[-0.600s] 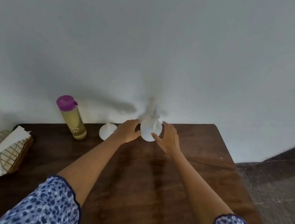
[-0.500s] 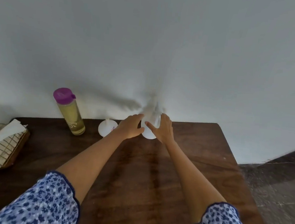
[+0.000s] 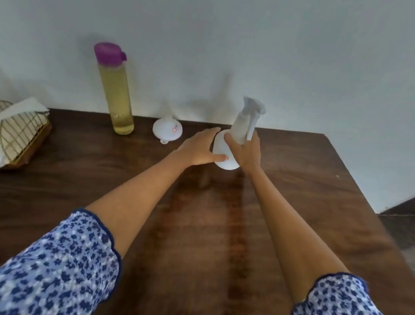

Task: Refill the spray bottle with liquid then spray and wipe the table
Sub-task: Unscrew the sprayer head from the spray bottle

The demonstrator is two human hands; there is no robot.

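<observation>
Left hand grips round base of spray bottle, steadying it on worktop far edge; right hand clasps neck, likely to unscrew head. Funnel and refill bottle stand near, ready.

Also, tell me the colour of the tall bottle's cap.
Purple; the head view shows the cap clearly.

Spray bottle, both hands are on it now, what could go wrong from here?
1. The left hand steadies the base and the right hand grips the neck of the spray bottle; twisting the head off could tip it.
2. The funnel lies close beside it and might get knocked.
3. The tall refill bottle stands near the table's back edge; a careless reach could topple it.
</observation>
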